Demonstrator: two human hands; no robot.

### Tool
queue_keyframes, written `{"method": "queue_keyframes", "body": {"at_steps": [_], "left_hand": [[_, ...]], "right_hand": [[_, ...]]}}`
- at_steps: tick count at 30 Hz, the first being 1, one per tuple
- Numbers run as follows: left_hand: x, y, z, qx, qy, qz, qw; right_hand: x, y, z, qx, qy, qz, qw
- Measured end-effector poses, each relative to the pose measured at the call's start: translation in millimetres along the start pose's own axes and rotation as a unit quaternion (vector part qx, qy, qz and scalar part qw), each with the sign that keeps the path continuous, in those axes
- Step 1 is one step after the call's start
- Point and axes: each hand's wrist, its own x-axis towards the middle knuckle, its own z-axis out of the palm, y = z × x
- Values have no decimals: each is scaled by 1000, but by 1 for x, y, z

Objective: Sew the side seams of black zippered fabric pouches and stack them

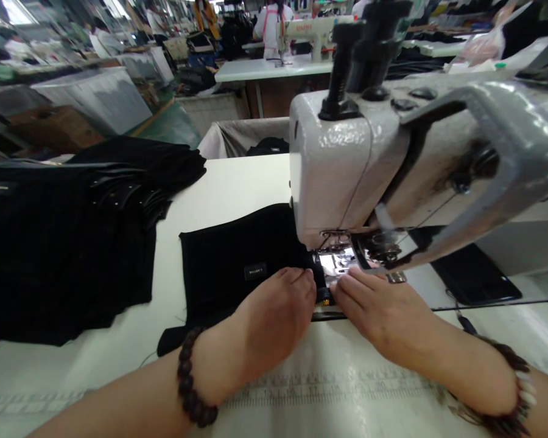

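Observation:
A black fabric panel with a small label lies flat on the table, its right edge under the head of the sewing machine. My left hand rests on the panel's lower right part, fingers curled and pressed together on the cloth. Between my two hands a short zipper end with gold-coloured teeth shows at the panel's edge. My right hand lies beside the lit needle plate, its closed fingertips at the zipper end. The needle tip is hard to make out.
A stack of black fabric pieces lies on the left of the table. Behind the machine head is a black phone. A printed ruler runs along the front. Farther off are another sewing machine and people at work.

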Motion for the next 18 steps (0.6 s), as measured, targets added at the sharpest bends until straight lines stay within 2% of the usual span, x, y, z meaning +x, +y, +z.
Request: {"method": "queue_keyframes", "body": {"at_steps": [2,4,7,10,12,15,18], "left_hand": [[3,-8,-5,-63,2,-18,998],[5,-16,-9,-168,3,-72,983],[6,-29,-14,-336,-10,-180,925],[7,-37,-15,-438,-25,-224,870],[7,-40,-14,-466,-25,-228,854],[8,-41,-17,-457,-23,-221,861],[5,-39,-20,-413,-23,-192,890]], "right_hand": [[-1,5,1,-6,31,30,999],[-4,10,3,-11,66,75,995],[-8,15,9,-3,99,123,987],[-6,15,15,47,50,149,986],[-4,15,16,89,15,167,982],[-5,26,8,208,-39,168,963],[-12,41,-11,362,-137,104,916]]}}
